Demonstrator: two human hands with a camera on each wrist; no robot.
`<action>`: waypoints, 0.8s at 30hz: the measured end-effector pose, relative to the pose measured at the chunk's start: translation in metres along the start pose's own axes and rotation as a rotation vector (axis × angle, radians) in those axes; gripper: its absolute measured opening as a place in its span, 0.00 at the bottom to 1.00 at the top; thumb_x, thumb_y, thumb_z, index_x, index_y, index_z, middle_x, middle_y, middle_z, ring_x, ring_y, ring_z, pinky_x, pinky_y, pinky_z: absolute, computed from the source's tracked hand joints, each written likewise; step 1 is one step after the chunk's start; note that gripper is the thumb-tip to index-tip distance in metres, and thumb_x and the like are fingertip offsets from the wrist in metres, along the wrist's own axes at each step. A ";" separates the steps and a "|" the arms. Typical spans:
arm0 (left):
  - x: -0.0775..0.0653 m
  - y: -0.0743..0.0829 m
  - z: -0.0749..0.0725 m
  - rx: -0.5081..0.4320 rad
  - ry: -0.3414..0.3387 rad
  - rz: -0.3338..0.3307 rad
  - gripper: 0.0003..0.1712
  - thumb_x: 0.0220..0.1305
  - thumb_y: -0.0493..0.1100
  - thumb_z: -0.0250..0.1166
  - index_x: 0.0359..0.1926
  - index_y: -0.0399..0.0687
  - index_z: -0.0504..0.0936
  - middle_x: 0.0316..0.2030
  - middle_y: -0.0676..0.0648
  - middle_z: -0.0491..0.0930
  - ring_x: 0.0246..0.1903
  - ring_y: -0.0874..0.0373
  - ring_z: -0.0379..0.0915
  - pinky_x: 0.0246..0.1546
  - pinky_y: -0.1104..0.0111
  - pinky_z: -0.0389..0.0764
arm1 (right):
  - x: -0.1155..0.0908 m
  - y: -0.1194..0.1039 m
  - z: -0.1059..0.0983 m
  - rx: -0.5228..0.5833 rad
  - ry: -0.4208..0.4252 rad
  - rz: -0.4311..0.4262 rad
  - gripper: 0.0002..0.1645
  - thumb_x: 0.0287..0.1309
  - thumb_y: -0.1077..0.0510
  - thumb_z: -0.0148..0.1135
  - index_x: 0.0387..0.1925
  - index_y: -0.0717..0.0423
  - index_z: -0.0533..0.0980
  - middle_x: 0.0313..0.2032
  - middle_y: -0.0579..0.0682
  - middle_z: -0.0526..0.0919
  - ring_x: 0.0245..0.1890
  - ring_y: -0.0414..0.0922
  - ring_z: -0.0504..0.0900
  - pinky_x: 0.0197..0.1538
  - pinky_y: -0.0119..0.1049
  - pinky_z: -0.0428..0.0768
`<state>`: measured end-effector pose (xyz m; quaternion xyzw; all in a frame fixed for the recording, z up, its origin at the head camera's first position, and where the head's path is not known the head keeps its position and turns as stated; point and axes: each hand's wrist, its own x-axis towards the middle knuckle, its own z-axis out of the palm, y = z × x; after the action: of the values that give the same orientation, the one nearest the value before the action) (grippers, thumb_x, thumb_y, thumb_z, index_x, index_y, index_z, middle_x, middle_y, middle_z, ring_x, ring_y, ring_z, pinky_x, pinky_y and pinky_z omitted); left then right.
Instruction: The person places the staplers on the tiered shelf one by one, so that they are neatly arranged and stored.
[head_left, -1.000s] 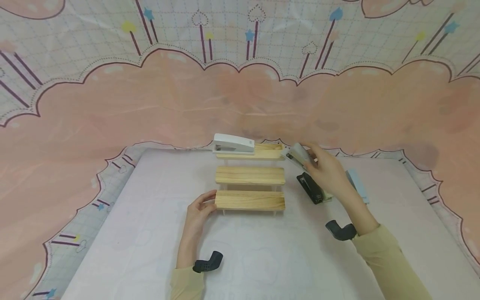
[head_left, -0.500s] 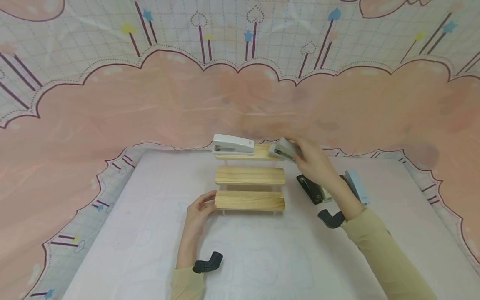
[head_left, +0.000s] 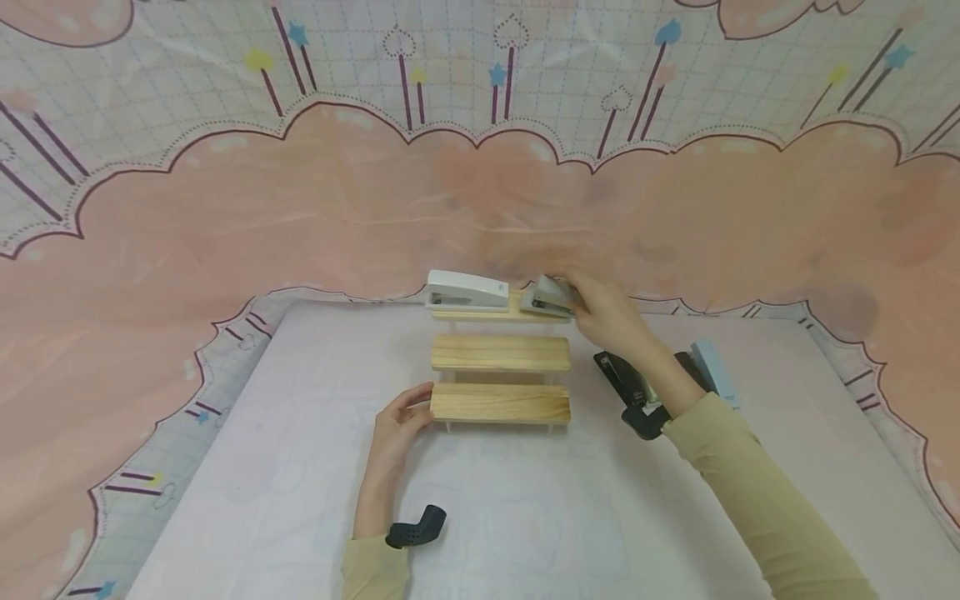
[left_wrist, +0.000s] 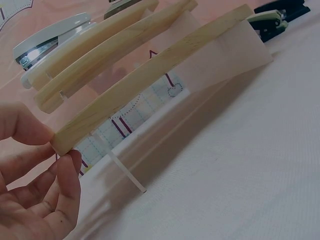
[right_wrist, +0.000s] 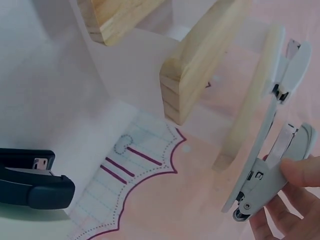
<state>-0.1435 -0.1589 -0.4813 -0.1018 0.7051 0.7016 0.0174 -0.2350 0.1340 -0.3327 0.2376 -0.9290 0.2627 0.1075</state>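
A three-tier rack with wooden boards stands mid-table; its lowest board (head_left: 500, 403) has its left end pinched between the thumb and fingers of my left hand (head_left: 396, 429). My right hand (head_left: 609, 315) grips a grey stapler (head_left: 546, 297) at the right end of the top board (head_left: 472, 316). In the right wrist view the stapler (right_wrist: 270, 175) lies along that board, thumb on its upper arm and fingers beneath. A white stapler (head_left: 467, 289) rests on the top board's left part. The middle board (head_left: 500, 353) and the lowest one carry nothing.
Right of the rack, a black stapler (head_left: 621, 377) and a light blue stapler (head_left: 714, 372) lie on the white table (head_left: 300, 500). A dark stapler (head_left: 693, 370) beside the blue one is partly behind my right forearm. A patterned cloth (head_left: 450, 208) hangs behind.
My right hand has carried the grey stapler leftward from beside the rack onto the right end of the top board. The left hand and rack stay put.
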 end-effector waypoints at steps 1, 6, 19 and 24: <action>0.000 0.000 0.000 -0.004 0.000 0.002 0.27 0.58 0.29 0.57 0.60 0.43 0.75 0.57 0.41 0.74 0.42 0.65 0.75 0.43 0.76 0.77 | 0.001 0.000 0.001 -0.004 0.000 -0.001 0.31 0.59 0.73 0.51 0.63 0.52 0.69 0.60 0.58 0.76 0.58 0.58 0.76 0.59 0.55 0.75; 0.001 -0.002 0.000 0.006 0.006 0.004 0.27 0.58 0.29 0.57 0.60 0.43 0.75 0.57 0.40 0.74 0.42 0.65 0.76 0.42 0.77 0.77 | 0.006 0.001 0.004 0.000 -0.010 -0.018 0.32 0.57 0.74 0.49 0.62 0.54 0.69 0.60 0.58 0.76 0.58 0.57 0.75 0.61 0.56 0.72; -0.002 0.000 0.000 -0.005 0.007 0.016 0.28 0.58 0.28 0.57 0.61 0.42 0.74 0.57 0.40 0.74 0.42 0.67 0.77 0.41 0.77 0.77 | 0.012 0.000 0.011 -0.013 -0.024 -0.005 0.32 0.57 0.74 0.49 0.62 0.51 0.70 0.58 0.57 0.77 0.55 0.55 0.77 0.57 0.54 0.74; -0.002 -0.001 0.001 -0.018 0.004 0.021 0.27 0.57 0.28 0.57 0.60 0.42 0.75 0.56 0.40 0.74 0.42 0.67 0.77 0.41 0.77 0.78 | 0.015 -0.002 0.011 -0.001 -0.050 0.015 0.32 0.57 0.74 0.48 0.62 0.52 0.70 0.57 0.58 0.78 0.55 0.56 0.76 0.59 0.54 0.74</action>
<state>-0.1418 -0.1581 -0.4815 -0.0961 0.6998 0.7078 0.0076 -0.2482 0.1208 -0.3365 0.2373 -0.9332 0.2572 0.0823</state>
